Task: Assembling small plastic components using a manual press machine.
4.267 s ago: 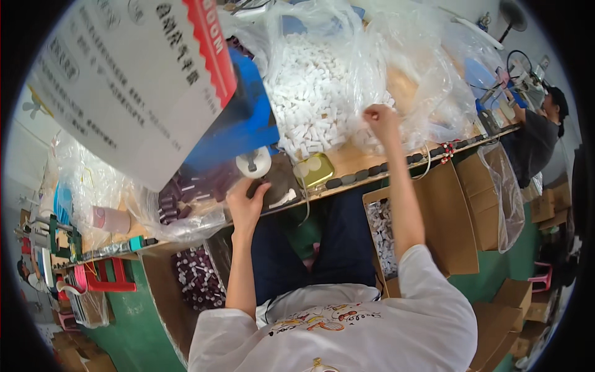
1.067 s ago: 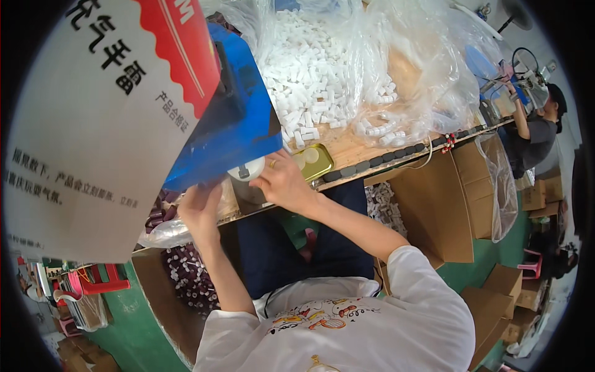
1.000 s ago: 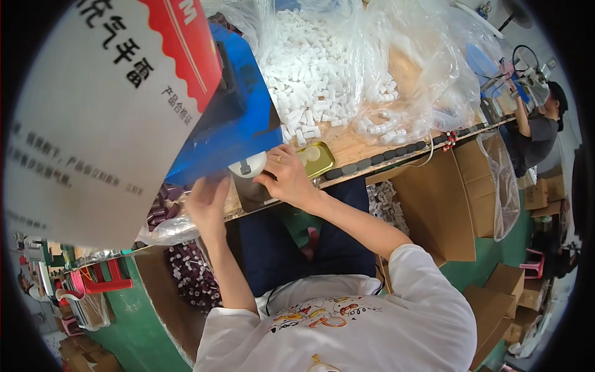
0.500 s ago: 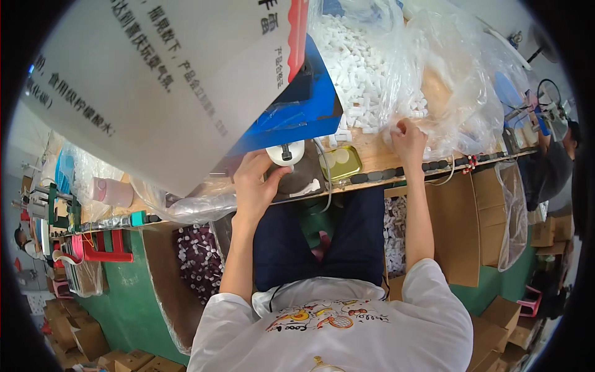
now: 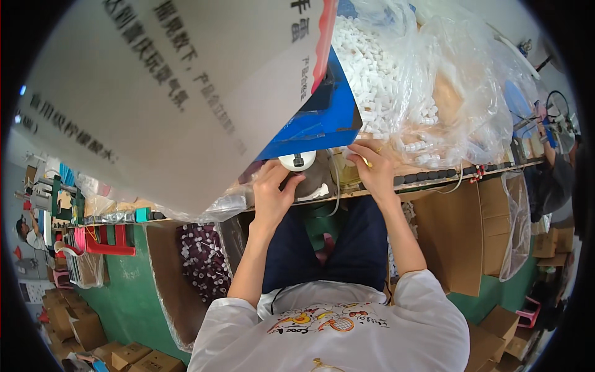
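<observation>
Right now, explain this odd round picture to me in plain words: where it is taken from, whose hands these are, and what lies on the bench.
The picture comes from a wide camera worn on a person's head, looking down, so straight edges bend near the rim. No machine is here: a seated person works with two bare hands. The left hand touches a small white round part with a dark centre. The right hand rests on the workbench beside it; whether it holds anything I cannot tell. Behind lies a clear plastic bag heaped with small white pieces. A big printed sheet with a blue card under it fills the upper left. Cardboard boxes stand below.
</observation>
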`<control>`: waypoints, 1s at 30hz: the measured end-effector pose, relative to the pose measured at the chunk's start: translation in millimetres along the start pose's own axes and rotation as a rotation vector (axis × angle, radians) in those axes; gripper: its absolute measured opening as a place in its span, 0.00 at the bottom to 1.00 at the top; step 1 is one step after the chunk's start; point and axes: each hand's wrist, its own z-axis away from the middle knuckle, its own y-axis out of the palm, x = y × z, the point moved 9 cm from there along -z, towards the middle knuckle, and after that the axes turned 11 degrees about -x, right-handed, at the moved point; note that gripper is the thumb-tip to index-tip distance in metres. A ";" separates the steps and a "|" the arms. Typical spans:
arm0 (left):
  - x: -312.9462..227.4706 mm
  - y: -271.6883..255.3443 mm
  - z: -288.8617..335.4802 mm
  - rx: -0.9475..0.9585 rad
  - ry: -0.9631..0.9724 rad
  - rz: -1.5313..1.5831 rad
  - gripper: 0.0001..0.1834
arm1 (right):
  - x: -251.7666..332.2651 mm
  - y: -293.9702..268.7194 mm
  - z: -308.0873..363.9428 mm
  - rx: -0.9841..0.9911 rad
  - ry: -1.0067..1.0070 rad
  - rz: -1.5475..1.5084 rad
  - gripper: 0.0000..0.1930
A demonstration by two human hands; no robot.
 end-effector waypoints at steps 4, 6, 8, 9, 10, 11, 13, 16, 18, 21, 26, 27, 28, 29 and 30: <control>4.4 0.7 4.7 -0.004 -0.068 0.003 0.15 | 38.4 11.1 -14.2 -0.151 0.295 -0.535 0.11; 8.2 3.1 6.7 -0.001 -0.087 0.007 0.14 | 48.0 17.9 -21.7 -0.144 0.318 -0.616 0.12; 16.3 -4.8 9.8 -0.172 -0.198 0.200 0.11 | 19.8 22.6 -17.9 -0.231 0.410 -0.710 0.12; 13.1 -6.8 5.4 -0.171 -0.200 0.198 0.11 | -1.1 21.7 -12.6 -0.310 0.508 -0.800 0.11; 14.1 -18.5 1.4 -0.258 -0.342 0.380 0.10 | -10.6 18.5 -9.8 -0.319 0.616 -0.845 0.11; 20.8 -25.8 2.2 -0.346 -0.483 0.563 0.10 | -19.2 14.3 -4.7 -0.329 0.726 -0.887 0.11; 34.5 -24.9 3.3 -0.340 -0.519 0.648 0.10 | -31.7 0.4 7.2 -0.324 0.751 -0.873 0.11; 19.5 7.4 0.0 0.071 -0.123 -0.165 0.10 | -50.6 -24.0 28.6 -0.359 0.788 -0.847 0.11; 26.5 0.4 6.8 -0.059 -0.155 -0.037 0.10 | -61.4 -46.4 43.7 -0.456 0.814 -0.796 0.11; -28.9 -22.4 -19.4 -0.187 -0.042 -0.085 0.03 | -84.1 -96.0 65.2 -0.498 0.797 -0.741 0.11; -113.0 94.0 108.4 0.388 -0.004 0.217 0.04 | -103.4 -133.5 54.5 -0.393 0.889 -0.613 0.08; -134.3 139.8 138.8 0.553 -0.021 0.320 0.08 | -104.3 -117.8 38.7 -0.237 0.858 -0.646 0.08; -132.7 201.6 185.6 0.814 -0.222 0.360 0.21 | -86.1 -96.7 13.5 -0.143 0.897 -0.616 0.08; -145.1 241.2 222.6 0.977 -0.261 0.421 0.38 | -73.1 -79.0 -8.9 0.027 0.812 -0.555 0.08; -159.8 259.8 244.2 0.934 -0.212 0.494 0.46 | -71.4 -61.2 -22.5 0.104 0.719 -0.418 0.08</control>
